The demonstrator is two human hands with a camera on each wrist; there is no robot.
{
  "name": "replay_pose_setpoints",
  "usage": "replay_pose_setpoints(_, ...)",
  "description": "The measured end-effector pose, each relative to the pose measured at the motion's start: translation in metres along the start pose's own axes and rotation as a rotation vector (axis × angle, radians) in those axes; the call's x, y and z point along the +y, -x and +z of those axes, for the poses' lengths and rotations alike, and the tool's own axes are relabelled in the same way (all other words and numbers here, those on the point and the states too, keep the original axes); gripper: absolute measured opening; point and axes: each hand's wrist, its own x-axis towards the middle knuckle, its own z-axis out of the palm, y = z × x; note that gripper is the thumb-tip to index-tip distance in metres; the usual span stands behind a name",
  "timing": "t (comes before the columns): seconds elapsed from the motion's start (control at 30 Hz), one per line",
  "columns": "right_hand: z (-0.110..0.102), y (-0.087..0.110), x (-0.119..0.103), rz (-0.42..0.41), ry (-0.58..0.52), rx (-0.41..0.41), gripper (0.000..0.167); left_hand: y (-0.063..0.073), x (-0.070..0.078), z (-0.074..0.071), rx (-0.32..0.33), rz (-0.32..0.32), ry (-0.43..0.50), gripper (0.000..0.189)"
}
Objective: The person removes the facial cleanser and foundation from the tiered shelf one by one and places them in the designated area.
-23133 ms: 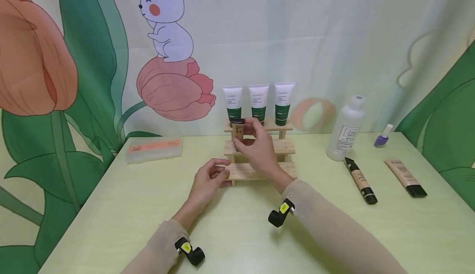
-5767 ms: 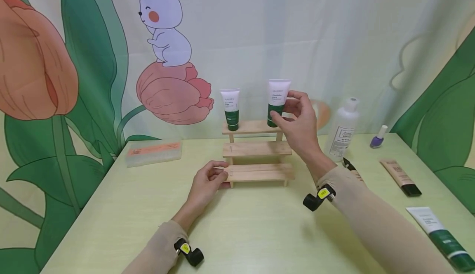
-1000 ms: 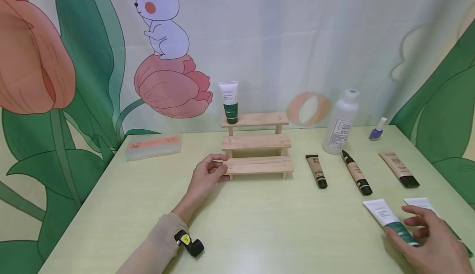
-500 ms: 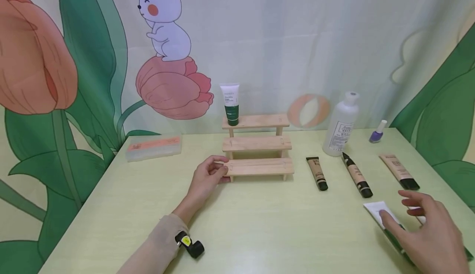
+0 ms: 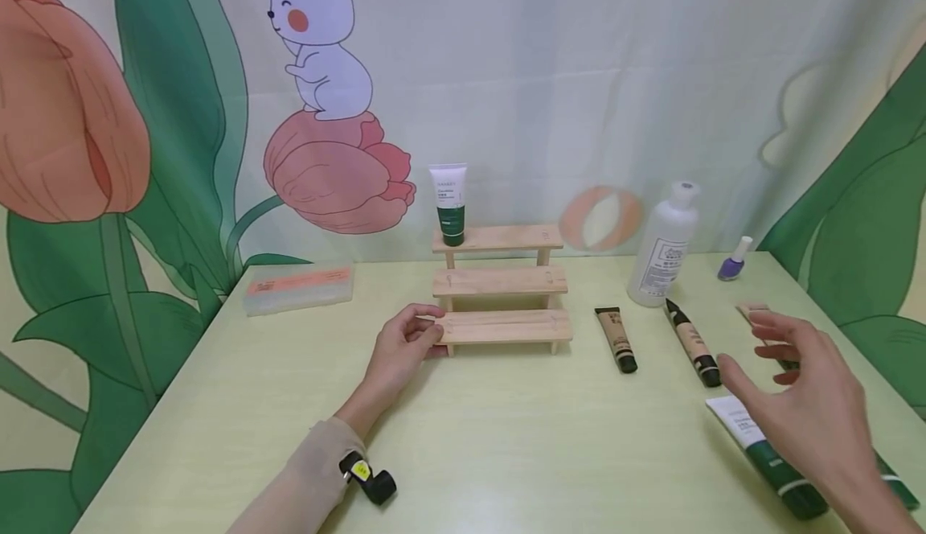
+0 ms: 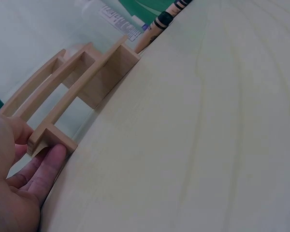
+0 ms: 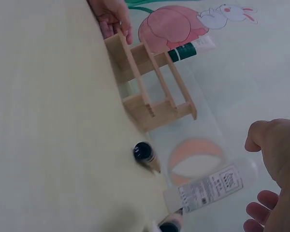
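Observation:
My left hand (image 5: 401,349) grips the left end of the lowest step of a three-step wooden display rack (image 5: 506,326); in the left wrist view its fingers (image 6: 49,169) reach under that end. One white-and-green squeeze tube (image 5: 450,206) stands cap down at the left of the top step. My right hand (image 5: 813,409) is raised over the table's right side, fingers apart and holding nothing. Below it lies a white-and-green tube (image 5: 768,458), with a second such tube (image 5: 897,486) mostly hidden behind the wrist. The hand also covers part of a beige tube (image 5: 752,309).
Right of the rack lie a small brown tube (image 5: 617,341) and a slim beige-and-black tube (image 5: 694,345). Behind them stand a white bottle (image 5: 664,248) and a purple nail polish bottle (image 5: 733,262). A flat translucent box (image 5: 300,291) lies at the back left.
The small brown tube and two white-and-green tubes have gone from the rack to the table at right. My right hand has released the last tube and moved up and away; my left hand stays.

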Motion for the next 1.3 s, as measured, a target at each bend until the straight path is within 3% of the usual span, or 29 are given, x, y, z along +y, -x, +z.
replay_pose_setpoints(0.37,0.018,-0.034,-0.056,-0.07,-0.247,0.06,0.07,0.003,-0.004,-0.006,0.009,-0.005,0.0,0.023)
replay_pose_setpoints(0.63,0.044,-0.058,-0.1,-0.083,-0.429,0.088,0.069,0.001,-0.003,-0.007,-0.001,0.001,-0.001,0.024)
replay_pose_setpoints(0.93,0.074,-0.075,-0.137,-0.202,-0.672,0.008,0.069,-0.002,-0.002,-0.003,-0.01,0.012,0.011,0.023)
replay_pose_setpoints(1.3,0.123,-0.105,-0.178,-0.293,-0.845,-0.092,0.067,-0.002,-0.002,-0.001,-0.012,0.01,0.023,0.023)
